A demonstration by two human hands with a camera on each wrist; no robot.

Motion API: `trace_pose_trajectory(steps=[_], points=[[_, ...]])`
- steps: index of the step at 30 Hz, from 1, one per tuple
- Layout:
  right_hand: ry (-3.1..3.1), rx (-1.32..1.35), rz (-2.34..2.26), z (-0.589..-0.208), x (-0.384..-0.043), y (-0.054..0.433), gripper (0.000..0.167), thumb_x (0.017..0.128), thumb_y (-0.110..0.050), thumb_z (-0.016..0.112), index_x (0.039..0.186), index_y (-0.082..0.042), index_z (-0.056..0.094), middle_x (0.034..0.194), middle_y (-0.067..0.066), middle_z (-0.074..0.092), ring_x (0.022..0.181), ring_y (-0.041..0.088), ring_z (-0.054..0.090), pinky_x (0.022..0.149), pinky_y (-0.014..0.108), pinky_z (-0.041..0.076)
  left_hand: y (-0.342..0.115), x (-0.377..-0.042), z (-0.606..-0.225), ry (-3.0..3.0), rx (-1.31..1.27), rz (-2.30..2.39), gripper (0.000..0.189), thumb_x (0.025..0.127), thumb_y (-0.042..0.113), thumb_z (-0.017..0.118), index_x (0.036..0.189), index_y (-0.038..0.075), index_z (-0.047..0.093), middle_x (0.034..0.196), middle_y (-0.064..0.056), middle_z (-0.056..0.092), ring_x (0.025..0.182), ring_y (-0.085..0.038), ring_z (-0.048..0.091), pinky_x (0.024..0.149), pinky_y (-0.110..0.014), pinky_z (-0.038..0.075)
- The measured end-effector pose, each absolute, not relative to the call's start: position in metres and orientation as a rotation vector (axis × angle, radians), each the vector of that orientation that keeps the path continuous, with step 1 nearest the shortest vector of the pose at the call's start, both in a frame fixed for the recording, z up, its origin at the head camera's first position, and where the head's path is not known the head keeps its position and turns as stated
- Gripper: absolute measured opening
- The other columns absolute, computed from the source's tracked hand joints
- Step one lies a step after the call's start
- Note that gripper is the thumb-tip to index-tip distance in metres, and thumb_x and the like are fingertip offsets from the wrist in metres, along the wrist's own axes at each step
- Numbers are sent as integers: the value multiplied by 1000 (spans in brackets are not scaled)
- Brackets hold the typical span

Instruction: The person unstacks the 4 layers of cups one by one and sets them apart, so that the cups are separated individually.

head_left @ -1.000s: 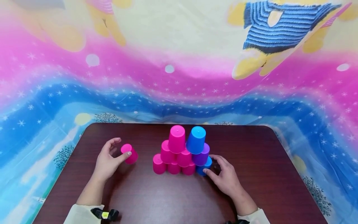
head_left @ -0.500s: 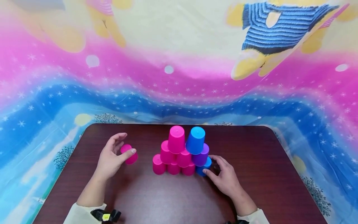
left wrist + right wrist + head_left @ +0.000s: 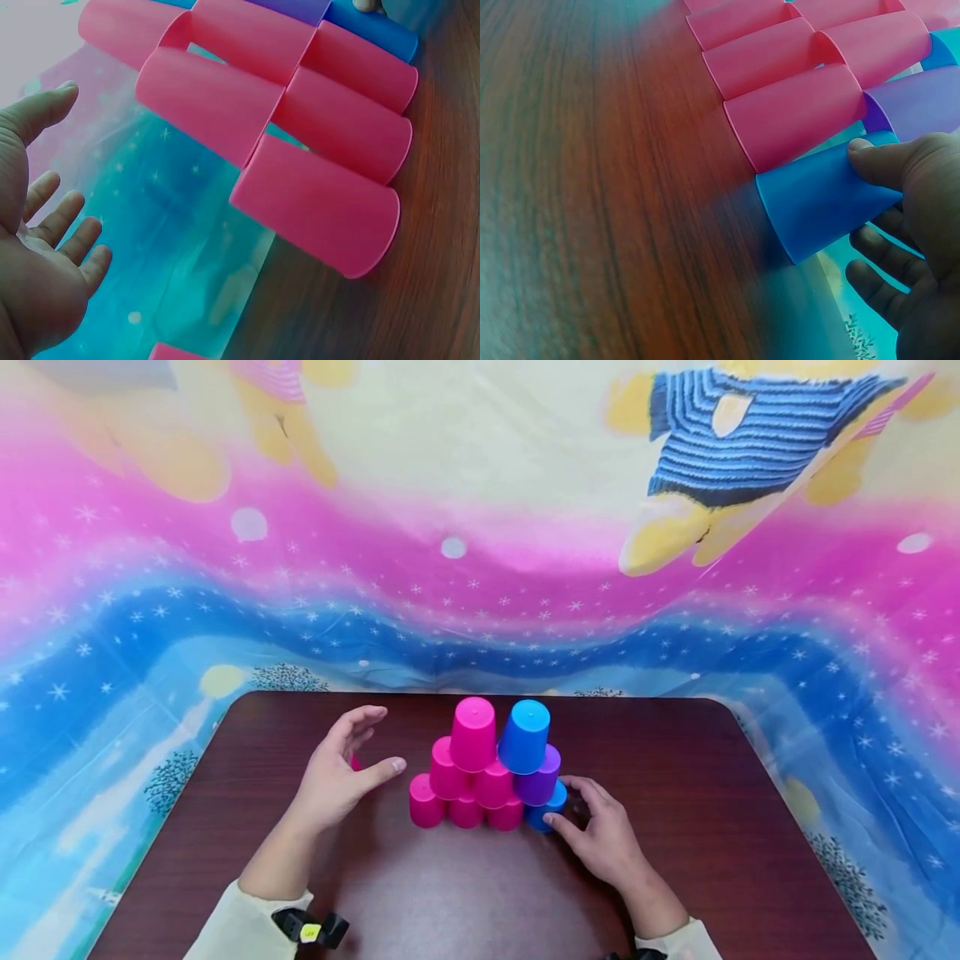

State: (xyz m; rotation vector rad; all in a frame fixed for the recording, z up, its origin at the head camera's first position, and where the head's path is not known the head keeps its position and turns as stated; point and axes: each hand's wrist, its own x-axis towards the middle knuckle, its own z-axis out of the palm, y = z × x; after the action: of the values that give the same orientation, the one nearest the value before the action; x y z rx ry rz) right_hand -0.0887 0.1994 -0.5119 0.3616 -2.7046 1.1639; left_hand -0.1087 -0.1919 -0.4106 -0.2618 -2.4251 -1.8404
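Upside-down cups form a stepped stack mid-table. Its bottom row has pink cups (image 3: 427, 802) and a blue cup (image 3: 825, 202) at the right end. Two pink cups and a purple cup (image 3: 538, 781) make the middle row. On top stand a pink cup (image 3: 474, 735) and a blue cup (image 3: 525, 737). My right hand (image 3: 606, 835) holds the bottom blue cup, thumb on its near side and fingers behind. My left hand (image 3: 330, 781) is held open left of the stack, fingers spread, apart from the cups. A loose pink cup (image 3: 176, 352) is mostly hidden behind it.
The dark brown wooden table (image 3: 465, 893) has rounded far corners. A patterned cloth backdrop (image 3: 480, 568) hangs behind it and along its sides. Black straps with small devices (image 3: 309, 928) sit at the wrists.
My left hand has left the loose pink cup and moved right, toward the stack, now covering most of that cup in the head view. The right hand and stack have stayed put.
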Motion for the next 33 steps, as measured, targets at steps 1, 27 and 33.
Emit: trace_pose_trajectory(steps=[1, 27, 33], points=[[-2705, 364, 1162, -512, -89, 199, 56, 87, -28, 87, 135, -19, 61, 123, -1, 66, 103, 19, 69, 85, 43, 62, -190, -109, -410, -2426, -279, -1838, 78, 82, 19, 90, 148, 15, 48, 151, -2, 51, 143, -27, 44, 119, -54, 35], [-2706, 412, 1103, -508, -88, 198, 55, 88, -26, 86, 134, -14, 58, 125, 2, 64, 110, 21, 66, 91, 48, 60, -136, -123, -395, -2457, -509, -1803, 78, 78, 30, 92, 145, 29, 52, 141, 11, 56, 140, -20, 47, 114, -61, 39], [-2719, 401, 1105, -510, -88, 197, 56, 88, -26, 86, 135, -14, 58, 125, 2, 64, 109, 23, 67, 91, 48, 60, -125, -124, -395, -2506, -466, -1794, 80, 76, 35, 93, 145, 30, 53, 140, 12, 55, 137, -25, 48, 107, -60, 46]])
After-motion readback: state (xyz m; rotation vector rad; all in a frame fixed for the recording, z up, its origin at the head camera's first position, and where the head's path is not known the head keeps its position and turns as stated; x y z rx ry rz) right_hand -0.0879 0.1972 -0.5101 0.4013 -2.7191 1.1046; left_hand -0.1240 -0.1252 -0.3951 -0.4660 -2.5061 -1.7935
